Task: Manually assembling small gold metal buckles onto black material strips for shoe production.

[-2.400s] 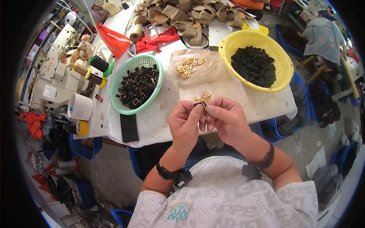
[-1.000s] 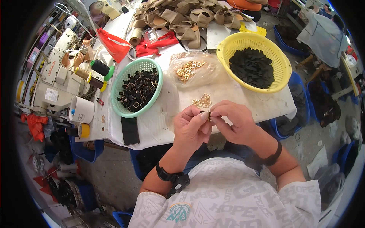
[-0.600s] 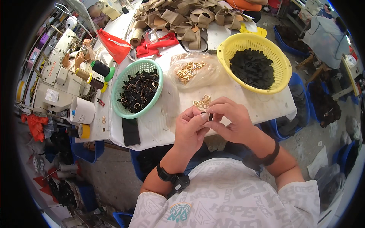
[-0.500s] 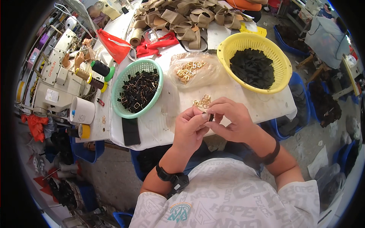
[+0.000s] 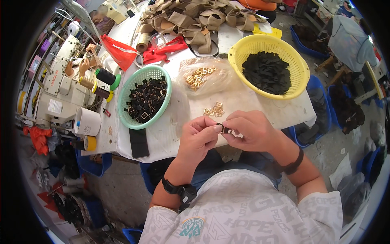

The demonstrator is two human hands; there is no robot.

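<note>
Pinched between the fingertips of both my hands, just above the table's near edge, is a small black fabric strip (image 5: 223,128), bent into a curve. My left hand (image 5: 199,138) is closed on its left end, thumb on top. My right hand (image 5: 249,131) grips the other end, its fingers curled. Whether a metal ring sits in the strip cannot be made out. Just beyond the fingertips lies a little pile of gold square rings (image 5: 214,109). Behind it, a clear plastic bag (image 5: 221,83) holds many more gold rings.
A green basket (image 5: 167,97) with black strips looped on rings stands left, near a dark phone (image 5: 139,143). At right, a yellow basket (image 5: 302,69) holds black strips. Tan fabric pieces (image 5: 183,20) heap at the back; a sewing machine (image 5: 59,83) and thread cones (image 5: 106,76) stand far left.
The black strip has been bent into a curve between my fingers. Both hands have shifted slightly, with the left hand moving a little left and the right hand turning inward.
</note>
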